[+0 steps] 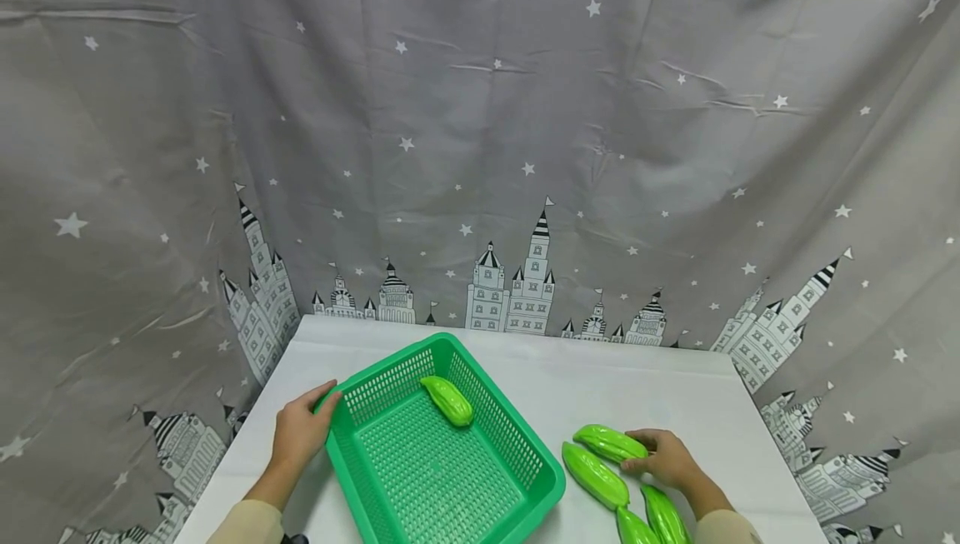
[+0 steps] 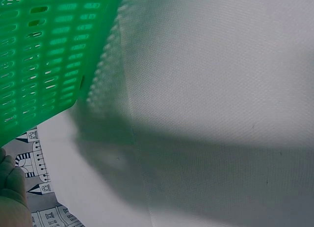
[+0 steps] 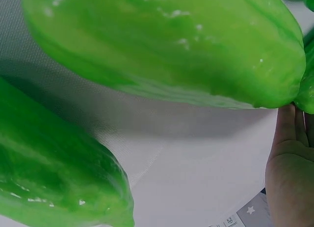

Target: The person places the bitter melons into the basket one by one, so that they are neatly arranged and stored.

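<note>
Nearest the person, beside the right sleeve, one green vegetable lies on the white table, with a second vegetable close alongside, cut off at the bottom of the head view; just beyond them a longer vegetable slants away, its near end seeming to meet the second one; past that, the right hand has thumb and fingers set round the right end of another vegetable, the held one, which looks to be resting on the table, though I can't tell how tight the grasp is; from where I stand, a hold nearer its middle would likely sway less than this one at the end, and a straight upward lift should spare the longer neighbour a nudge, since the two lie so close and the skins look slick; across at the left, the left hand grips the rim of the green basket at its left corner, thumb over the edge; that is a sensible anchor, best kept light so the basket neither tips nor slides; inside, toward the far corner, lies a single vegetable; behind everything hangs a grey curtain printed with stars and castles.
</note>
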A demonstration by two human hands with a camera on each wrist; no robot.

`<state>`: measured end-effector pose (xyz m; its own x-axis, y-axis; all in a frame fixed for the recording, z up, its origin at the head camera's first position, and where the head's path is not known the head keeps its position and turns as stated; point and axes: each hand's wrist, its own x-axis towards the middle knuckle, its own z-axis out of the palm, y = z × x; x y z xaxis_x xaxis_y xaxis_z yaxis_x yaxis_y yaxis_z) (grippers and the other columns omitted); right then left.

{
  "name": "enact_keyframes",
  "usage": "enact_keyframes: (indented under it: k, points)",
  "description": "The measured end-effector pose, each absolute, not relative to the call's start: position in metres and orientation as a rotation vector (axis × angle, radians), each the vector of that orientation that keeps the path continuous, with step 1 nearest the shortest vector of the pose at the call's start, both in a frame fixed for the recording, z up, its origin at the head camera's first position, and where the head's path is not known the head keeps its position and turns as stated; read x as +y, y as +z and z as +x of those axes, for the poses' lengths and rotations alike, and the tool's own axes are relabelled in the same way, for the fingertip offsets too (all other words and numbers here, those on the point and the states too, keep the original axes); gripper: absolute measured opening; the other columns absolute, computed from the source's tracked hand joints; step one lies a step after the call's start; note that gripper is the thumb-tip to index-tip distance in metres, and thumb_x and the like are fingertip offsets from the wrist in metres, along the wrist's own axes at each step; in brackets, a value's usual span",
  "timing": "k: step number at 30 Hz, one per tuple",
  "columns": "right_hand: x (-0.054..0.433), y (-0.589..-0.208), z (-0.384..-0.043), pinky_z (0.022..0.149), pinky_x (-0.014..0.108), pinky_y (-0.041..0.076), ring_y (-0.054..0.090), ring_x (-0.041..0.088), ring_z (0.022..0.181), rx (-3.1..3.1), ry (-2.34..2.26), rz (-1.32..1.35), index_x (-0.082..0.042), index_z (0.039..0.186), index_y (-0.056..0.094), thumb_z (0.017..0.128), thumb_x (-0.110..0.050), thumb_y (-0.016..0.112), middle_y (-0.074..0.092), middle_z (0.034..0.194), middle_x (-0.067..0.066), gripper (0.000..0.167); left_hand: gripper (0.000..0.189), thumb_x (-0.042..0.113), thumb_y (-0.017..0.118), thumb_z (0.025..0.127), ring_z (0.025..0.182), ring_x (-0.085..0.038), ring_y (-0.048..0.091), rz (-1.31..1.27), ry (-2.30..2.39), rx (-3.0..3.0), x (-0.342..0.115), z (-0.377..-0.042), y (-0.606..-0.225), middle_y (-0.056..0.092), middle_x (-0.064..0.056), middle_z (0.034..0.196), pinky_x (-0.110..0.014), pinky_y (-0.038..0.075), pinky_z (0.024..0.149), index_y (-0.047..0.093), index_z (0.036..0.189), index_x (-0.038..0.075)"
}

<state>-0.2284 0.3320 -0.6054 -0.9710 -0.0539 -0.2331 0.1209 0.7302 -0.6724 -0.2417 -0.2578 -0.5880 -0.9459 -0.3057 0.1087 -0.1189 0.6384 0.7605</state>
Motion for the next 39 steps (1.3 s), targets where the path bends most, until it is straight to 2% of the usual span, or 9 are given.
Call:
enact_keyframes:
  k: [13,21,30,39]
  points:
    - [0.332,-0.595,-0.233,0.099,0.062,0.047,0.059,0.045,0.115,2.76,-1.076,0.053,0.005,0.125,0.066,0.073,-0.027,0.09,0.066,0.123,0.023,0.065,0.042,0.027,0.061,0.103,0.129,-0.045,0.051,0.368,-1.205,-2.634,-0.256,-0.238,-0.584,0.059,-0.022,0.136,-0.059,0.041,0.108,0.061,0.137,0.001]
    - [0.34,-0.589,-0.237,0.096,0.06,0.05,0.061,0.043,0.113,2.777,-1.09,0.062,0.004,0.126,0.066,0.073,-0.034,0.09,0.066,0.122,0.022,0.069,0.044,0.028,0.06,0.103,0.13,-0.045,0.05,0.359,-1.22,-2.637,-0.257,-0.24,-0.586,0.057,-0.022,0.138,-0.058,0.042,0.108,0.059,0.138,0.001]
    - [0.344,-0.568,-0.239,0.095,0.06,0.051,0.06,0.044,0.114,2.793,-1.03,0.103,0.005,0.127,0.064,0.076,-0.039,0.088,0.064,0.126,0.024,0.071,0.042,0.026,0.061,0.103,0.129,-0.045,0.051,0.333,-1.221,-2.63,-0.256,-0.24,-0.585,0.059,-0.022,0.135,-0.058,0.042,0.107,0.061,0.137,0.001]
    - [0.353,-0.548,-0.246,0.09,0.055,0.055,0.062,0.041,0.11,2.828,-0.996,0.059,0.008,0.128,0.063,0.08,-0.038,0.086,0.066,0.121,0.022,0.07,0.044,0.03,0.061,0.103,0.13,-0.046,0.05,0.335,-1.214,-2.642,-0.257,-0.241,-0.585,0.058,-0.023,0.136,-0.059,0.041,0.108,0.061,0.136,0.001]
